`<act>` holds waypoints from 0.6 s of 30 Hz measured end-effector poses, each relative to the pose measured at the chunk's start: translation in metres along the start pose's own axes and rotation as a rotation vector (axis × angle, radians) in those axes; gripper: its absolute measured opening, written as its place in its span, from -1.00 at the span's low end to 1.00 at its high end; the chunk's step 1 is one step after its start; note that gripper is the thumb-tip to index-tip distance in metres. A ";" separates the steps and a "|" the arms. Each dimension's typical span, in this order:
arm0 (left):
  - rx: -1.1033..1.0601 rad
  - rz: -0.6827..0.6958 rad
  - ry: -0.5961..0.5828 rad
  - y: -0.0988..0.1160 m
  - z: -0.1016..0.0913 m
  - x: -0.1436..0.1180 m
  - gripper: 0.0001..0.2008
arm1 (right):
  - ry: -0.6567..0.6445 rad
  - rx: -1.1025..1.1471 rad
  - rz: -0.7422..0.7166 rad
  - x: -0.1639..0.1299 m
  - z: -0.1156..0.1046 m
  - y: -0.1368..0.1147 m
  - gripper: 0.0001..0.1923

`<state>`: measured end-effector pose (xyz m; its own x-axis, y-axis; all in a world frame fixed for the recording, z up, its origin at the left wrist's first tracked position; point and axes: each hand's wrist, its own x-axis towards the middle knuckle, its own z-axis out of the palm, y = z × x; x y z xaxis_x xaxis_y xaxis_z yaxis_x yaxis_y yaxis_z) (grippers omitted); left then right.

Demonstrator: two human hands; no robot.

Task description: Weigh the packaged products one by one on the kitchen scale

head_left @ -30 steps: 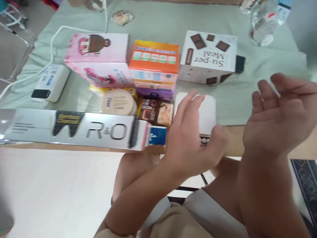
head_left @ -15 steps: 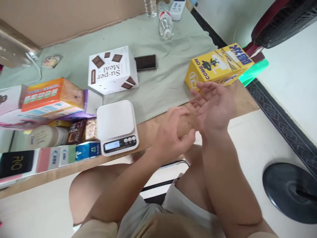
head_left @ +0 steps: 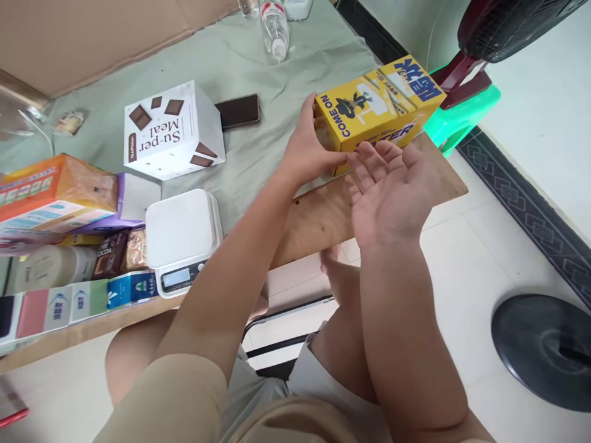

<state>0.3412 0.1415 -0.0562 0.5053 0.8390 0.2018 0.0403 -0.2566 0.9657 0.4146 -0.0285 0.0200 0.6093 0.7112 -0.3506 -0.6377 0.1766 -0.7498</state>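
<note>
Spanning one end of the yellow carton (head_left: pixel 383 107), contents hidden, left hand (head_left: pixel 308 147) fingers wide, right hand (head_left: pixel 392 197) palm-up, fingers half-curled

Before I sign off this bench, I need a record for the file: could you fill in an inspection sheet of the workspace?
Surface: green cloth, wrinkled; bare wood along the near edge.
Things at hand: yellow COME ON box, near the right end.
Clutter: Su-per Meal box, smartphone, digital kitchen scale with lit display, water bottle lying down; more packages at left.
Hands: left hand spread at the yellow box's left end, grip firmness unclear; right hand open, palm up, before the box.
Cables: white cable, far left.
Surroundings: fan and green plastic stool at right.
</note>
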 end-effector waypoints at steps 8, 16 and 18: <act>-0.080 0.001 0.172 0.024 -0.037 -0.074 0.05 | 0.068 -0.017 0.026 -0.015 0.018 0.002 -0.64; 0.043 0.196 0.195 0.091 -0.152 -0.166 -0.05 | -0.155 -0.340 -0.268 -0.005 0.012 0.050 -0.71; 0.065 0.203 0.184 0.105 -0.176 -0.186 -0.04 | -0.278 -0.365 -0.308 -0.019 0.023 0.063 -0.72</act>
<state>0.0996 0.0436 0.0361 0.3437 0.8390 0.4218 0.0129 -0.4533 0.8913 0.3519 -0.0149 -0.0076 0.5626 0.8258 0.0401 -0.2147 0.1928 -0.9575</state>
